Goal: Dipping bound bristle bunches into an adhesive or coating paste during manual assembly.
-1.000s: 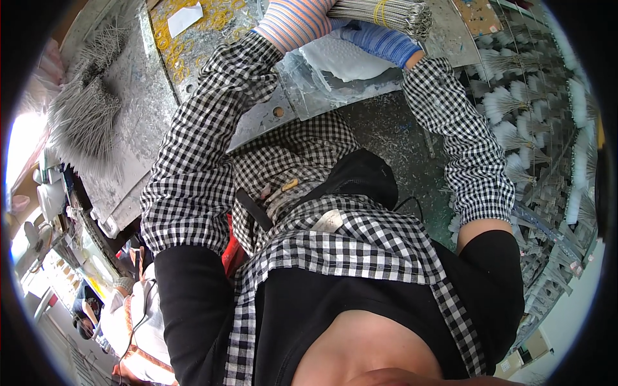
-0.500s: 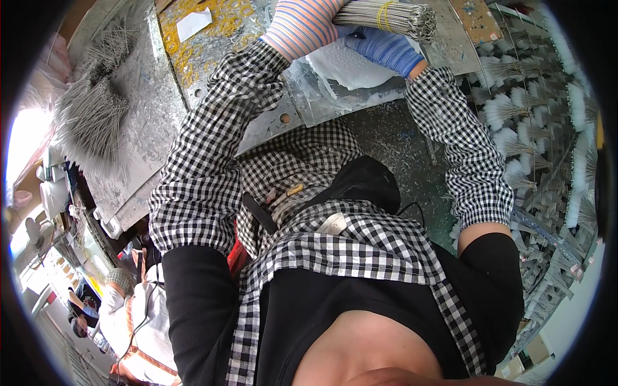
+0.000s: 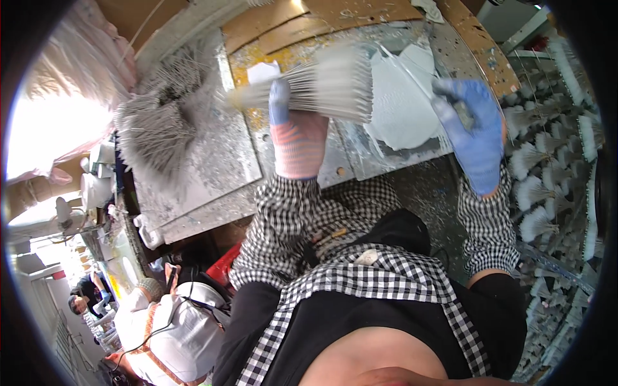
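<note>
My left hand (image 3: 298, 141), in a striped knit glove, is closed around a bundle of thin metal wires (image 3: 306, 93), the thumb on top. The bundle lies sideways above the table and widens to a pale, motion-blurred right end. My right hand (image 3: 475, 132), in a blue glove, is apart from the bundle at the table's right edge. Its thumb and fingers curve with a gap between them. A thin pale strip (image 3: 409, 74) runs close to its fingertips; I see no clear hold on it. Between the hands is a white, smeared sheet-like patch (image 3: 405, 119).
Loose grey wire bundles (image 3: 154, 128) lie on the left of the worktable (image 3: 212, 183). A white paper scrap (image 3: 263, 71) sits among yellow bands. Brown boards (image 3: 341, 19) line the back. White-tipped wire bundles fill a rack (image 3: 541, 186) at right. Another person (image 3: 170, 321) is at lower left.
Both hands were together at the bundle; now they are apart. The left has come nearer with the bundle, while the right has let go and moved right. The view has shifted too.
</note>
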A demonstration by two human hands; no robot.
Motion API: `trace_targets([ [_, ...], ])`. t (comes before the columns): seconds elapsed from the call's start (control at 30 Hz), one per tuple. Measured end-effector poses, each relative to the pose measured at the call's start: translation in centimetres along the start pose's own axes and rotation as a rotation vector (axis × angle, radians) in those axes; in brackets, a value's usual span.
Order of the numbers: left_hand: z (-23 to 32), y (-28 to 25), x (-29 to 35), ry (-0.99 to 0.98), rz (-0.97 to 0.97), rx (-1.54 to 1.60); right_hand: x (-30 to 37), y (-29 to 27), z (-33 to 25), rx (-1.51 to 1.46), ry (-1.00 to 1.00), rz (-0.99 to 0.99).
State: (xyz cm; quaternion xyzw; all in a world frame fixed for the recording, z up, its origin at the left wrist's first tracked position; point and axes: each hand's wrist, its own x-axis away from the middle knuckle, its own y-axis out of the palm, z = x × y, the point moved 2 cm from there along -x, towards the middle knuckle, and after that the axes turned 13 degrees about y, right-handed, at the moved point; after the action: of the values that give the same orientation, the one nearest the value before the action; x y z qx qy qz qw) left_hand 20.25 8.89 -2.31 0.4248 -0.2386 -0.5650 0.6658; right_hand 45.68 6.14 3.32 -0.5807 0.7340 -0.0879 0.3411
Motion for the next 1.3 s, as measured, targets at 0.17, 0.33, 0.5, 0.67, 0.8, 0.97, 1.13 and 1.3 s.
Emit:
trace_targets([
  [0.17, 0.6, -2.8, 2.6, -0.184, 0.231, 0.518, 2.2, 2.1, -1.1, -0.207, -0.023, -0.13],
  [0.33, 0.0, -5.3, 4.2, -0.145, 0.471, 0.557, 3.2, 4.2, -1.4, -0.221, -0.015, -0.234],
  [0.5, 0.7, -5.7, 4.8, -0.127, 0.416, 0.553, 3.2, 4.6, -1.6, -0.196, -0.011, -0.277],
  [0.67, 0.3, -7.4, 5.1, -0.145, 0.359, 0.564, 3.2, 5.3, -1.6, -0.23, -0.012, -0.317],
  [0.8, -0.6, -8.9, 5.5, -0.061, 0.371, 0.482, 3.2, 5.4, -1.7, -0.186, -0.027, -0.333],
  [0.97, 0.7, -8.1, 5.5, -0.059, 0.183, 0.414, 2.8, 5.3, -2.1, -0.221, -0.011, -0.332],
  [1.13, 5.8, -6.8, 5.0, -0.141, 0.09, 0.224, 2.0, 5.5, -2.1, -0.219, 0.027, -0.355],
  [1.3, 10.8, -6.8, 5.2, -0.139, -0.01, -0.082, 0.1, 6.2, -2.5, -0.241, 0.079, -0.385],
])
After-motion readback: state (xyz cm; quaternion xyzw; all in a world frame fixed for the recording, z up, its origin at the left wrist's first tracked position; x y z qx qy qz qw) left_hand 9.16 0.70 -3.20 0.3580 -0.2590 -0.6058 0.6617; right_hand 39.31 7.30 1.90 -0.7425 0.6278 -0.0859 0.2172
